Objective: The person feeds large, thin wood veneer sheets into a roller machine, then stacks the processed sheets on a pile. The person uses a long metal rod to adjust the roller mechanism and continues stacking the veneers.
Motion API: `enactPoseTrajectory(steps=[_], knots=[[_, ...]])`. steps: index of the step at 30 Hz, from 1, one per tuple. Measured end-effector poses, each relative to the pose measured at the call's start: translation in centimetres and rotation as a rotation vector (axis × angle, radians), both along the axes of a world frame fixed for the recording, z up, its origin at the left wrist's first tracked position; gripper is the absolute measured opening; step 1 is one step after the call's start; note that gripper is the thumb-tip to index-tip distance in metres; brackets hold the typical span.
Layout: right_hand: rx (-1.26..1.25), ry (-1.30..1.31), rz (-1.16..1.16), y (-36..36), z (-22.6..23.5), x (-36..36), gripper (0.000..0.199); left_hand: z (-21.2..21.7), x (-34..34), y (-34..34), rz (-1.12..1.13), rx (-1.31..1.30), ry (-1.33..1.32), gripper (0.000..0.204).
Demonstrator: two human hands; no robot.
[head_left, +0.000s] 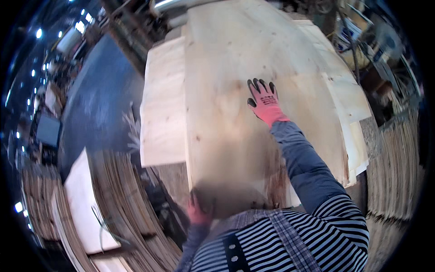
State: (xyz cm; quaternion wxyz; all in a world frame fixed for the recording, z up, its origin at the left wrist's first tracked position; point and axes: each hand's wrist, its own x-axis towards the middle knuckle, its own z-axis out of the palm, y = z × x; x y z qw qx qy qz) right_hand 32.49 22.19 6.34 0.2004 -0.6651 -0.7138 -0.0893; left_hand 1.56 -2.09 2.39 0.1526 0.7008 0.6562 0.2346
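While the right hand lay flat on the top veneer sheet, its fingers were spread open and pressed palm-down, gripping nothing. Hand wore a red glove with black fingertips; grey sleeve ran back to a striped top at the lower edge. The left hand, also red-gloved, was at the near lower-left corner of that same sheet, fingers curled around the edge, so closed on the sheet; motion blur hid the details. The top sheet was pale, thin wood with a few knots, lying skewed on a stack of similar sheets whose edges stuck out to the left and right beneath it. The near end of the top sheet looked slightly lifted and blurred against the person's chest. A darker stain ran along the sheet near the right forearm. Left of the stack was dark floor. Lower left held piles of thin veneer strips with a pale board lying on them. More stacked veneer stood at the right edge.
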Motion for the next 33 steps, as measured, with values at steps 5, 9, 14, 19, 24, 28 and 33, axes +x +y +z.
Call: enactPoseTrajectory(steps=[5,9,14,19,24,28,33], knots=[[-0.088,0.214,0.156,-9.0,-1.0,-2.0,0.058,-3.6,-1.6,-0.3,0.203,-0.175,-0.105,0.088],[-0.231,0.240,0.135,-18.4,-3.3,-0.1,0.062,-3.3,-2.4,2.4,0.260,-0.387,0.009,0.095],[-0.361,0.215,0.143,-27.2,-3.7,-0.4,0.070,-6.8,-6.9,5.3,0.131,-0.474,-0.420,0.078],[-0.525,0.063,0.194,-32.7,-3.9,-2.6,0.085,0.3,-5.1,6.0,-0.134,-0.423,-0.901,0.055],[-0.242,0.058,0.238,-32.8,-4.0,-3.7,0.084,13.7,2.6,2.9,-0.206,-0.263,-0.926,0.056],[0.003,0.559,0.107,-33.2,0.3,-2.9,0.051,12.2,1.6,1.8,-0.374,-0.338,-1.436,0.040],[-0.069,0.193,0.073,-29.8,4.7,-0.8,0.050,-5.6,-4.7,2.6,0.014,0.043,-0.064,0.056]])
